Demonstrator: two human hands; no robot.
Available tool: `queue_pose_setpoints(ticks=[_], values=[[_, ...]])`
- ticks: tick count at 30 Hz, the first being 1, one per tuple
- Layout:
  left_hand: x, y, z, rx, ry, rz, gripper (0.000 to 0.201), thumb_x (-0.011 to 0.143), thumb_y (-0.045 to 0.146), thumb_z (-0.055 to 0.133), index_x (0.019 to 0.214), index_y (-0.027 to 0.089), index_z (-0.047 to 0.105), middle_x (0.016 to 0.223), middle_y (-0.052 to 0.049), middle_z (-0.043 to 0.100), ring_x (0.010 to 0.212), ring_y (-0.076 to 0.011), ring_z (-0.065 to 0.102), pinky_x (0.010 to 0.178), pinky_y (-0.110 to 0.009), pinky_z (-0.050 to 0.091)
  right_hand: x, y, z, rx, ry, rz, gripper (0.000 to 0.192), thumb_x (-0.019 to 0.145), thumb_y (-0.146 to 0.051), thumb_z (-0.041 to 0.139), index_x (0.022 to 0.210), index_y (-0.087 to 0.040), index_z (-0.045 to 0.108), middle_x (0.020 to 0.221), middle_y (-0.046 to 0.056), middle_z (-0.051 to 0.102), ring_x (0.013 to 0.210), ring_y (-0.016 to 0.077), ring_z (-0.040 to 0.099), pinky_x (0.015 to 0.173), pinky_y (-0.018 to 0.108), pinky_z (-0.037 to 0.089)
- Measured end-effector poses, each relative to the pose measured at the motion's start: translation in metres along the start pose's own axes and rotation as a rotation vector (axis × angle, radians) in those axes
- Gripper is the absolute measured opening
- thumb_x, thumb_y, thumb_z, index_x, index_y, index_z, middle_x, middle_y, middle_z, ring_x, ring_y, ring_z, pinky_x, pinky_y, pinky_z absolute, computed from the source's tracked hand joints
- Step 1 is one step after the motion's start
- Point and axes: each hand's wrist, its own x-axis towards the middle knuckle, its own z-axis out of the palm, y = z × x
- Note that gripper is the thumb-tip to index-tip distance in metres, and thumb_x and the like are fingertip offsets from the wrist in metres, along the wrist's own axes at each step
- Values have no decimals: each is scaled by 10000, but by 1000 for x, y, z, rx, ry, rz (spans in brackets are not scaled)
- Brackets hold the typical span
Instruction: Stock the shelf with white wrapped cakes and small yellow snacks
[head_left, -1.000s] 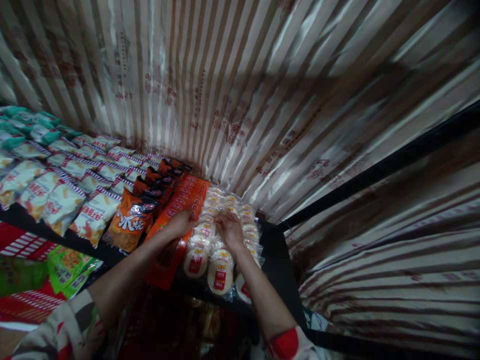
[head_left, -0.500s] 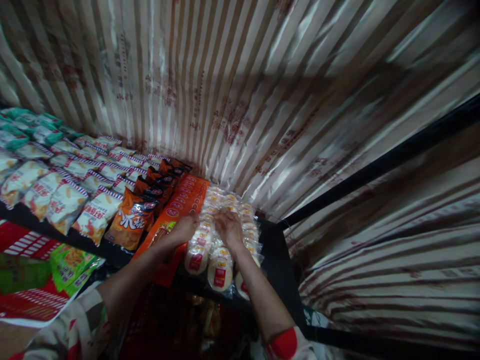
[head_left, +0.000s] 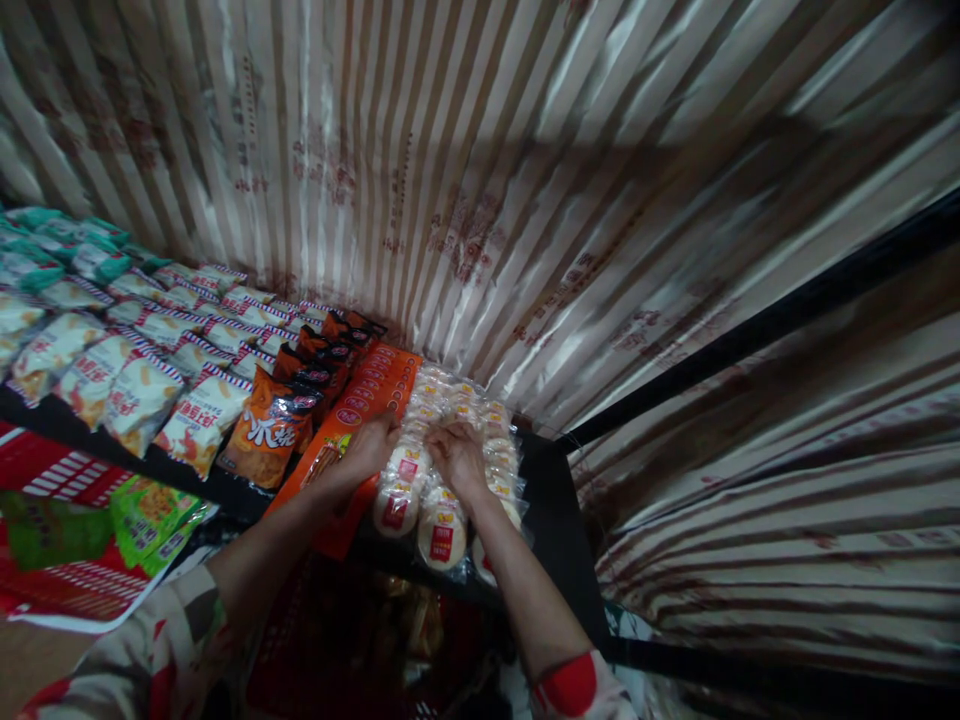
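1. Left hand (head_left: 371, 447) lies flat, fingers loosely spread, across the seam between the orange packets (head_left: 358, 412) and the round cake packs (head_left: 442, 470) on the shelf (head_left: 551, 500).
2. Right hand (head_left: 456, 455) rests curled on those packs, seemingly straightening rows; pressing them flush looks next.

head cam: single view, worn on person's head | faces forward and down along both forearms onto black shelf (head_left: 551, 500) | close range, snack packs (head_left: 442, 460) within arm's reach | striped curtain (head_left: 480, 180) fills upper frame | no second view, no overlap
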Motion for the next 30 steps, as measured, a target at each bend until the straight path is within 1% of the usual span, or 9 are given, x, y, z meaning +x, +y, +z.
queue_pose_setpoints(ticks=[4, 7, 10, 13, 15, 18, 23, 26, 30], values=[[-16, -2, -14, 40, -100, -73, 207, 852, 294, 469, 956, 157, 584, 898, -75, 668, 812, -187, 616, 672, -245, 403, 0, 2, 5, 11, 18, -21, 106, 834, -191, 593, 797, -217, 689, 855, 33, 652, 907, 197, 501, 887, 337, 363], [-28, -4, -20, 51, -99, -139, 231, 845, 318, 490, 985, 159, 582, 923, -79, 674, 827, -186, 620, 660, -236, 393, 0, 3, 8, 2, 16, -31, 127, 846, -199, 571, 797, -219, 687, 862, 35, 651, 910, 194, 503, 888, 340, 358], [-37, -2, -22, 64, -185, -146, 161, 828, 279, 506, 883, 172, 613, 862, -53, 678, 796, -180, 615, 618, -230, 369, -1, 3, 8, -20, 19, -25, 126, 841, -201, 573, 794, -221, 688, 848, 35, 643, 906, 195, 493, 880, 332, 357], [-42, 0, -17, 17, -245, -143, 148, 800, 200, 518, 906, 174, 618, 831, -30, 671, 763, -157, 604, 611, -211, 364, -1, 2, 7, -34, 16, -15, 132, 840, -192, 569, 790, -219, 688, 839, 31, 636, 903, 192, 494, 892, 329, 348], [-43, 0, -13, 3, -232, -147, 164, 791, 158, 509, 915, 163, 615, 815, -29, 666, 741, -144, 596, 611, -204, 362, -2, 2, 7, -33, 12, -11, 129, 840, -187, 569, 795, -216, 687, 853, 31, 640, 910, 192, 497, 899, 328, 347], [-42, 1, -8, 23, -201, -144, 137, 810, 157, 479, 825, 155, 615, 785, -36, 662, 708, -141, 585, 600, -210, 347, -3, 3, 8, -19, 14, -14, 119, 840, -190, 577, 823, -212, 693, 866, 37, 650, 914, 195, 507, 911, 339, 352], [-41, 6, -9, 27, -145, -105, 137, 827, 166, 461, 813, 165, 598, 807, -28, 663, 724, -139, 583, 611, -213, 344, -12, 2, 7, 71, 97, -49, 131, 849, -265, 596, 917, -234, 703, 983, 45, 657, 998, 209, 508, 935, 365, 371], [-41, 8, -8, 33, -126, -102, 133, 835, 160, 454, 818, 166, 586, 818, -28, 660, 734, -135, 579, 621, -211, 352, -20, -2, 2, 67, 49, -104, 105, 824, -286, 637, 879, -237, 711, 994, 53, 651, 1030, 228, 494, 941, 383, 379], [-39, 7, -5, 75, -128, -86, 131, 837, 144, 452, 825, 157, 581, 854, -44, 651, 775, -142, 581, 674, -219, 386, -26, -11, -2, 0, -1, -141, 62, 799, -248, 662, 836, -213, 698, 962, 65, 649, 1026, 247, 484, 975, 424, 357]])
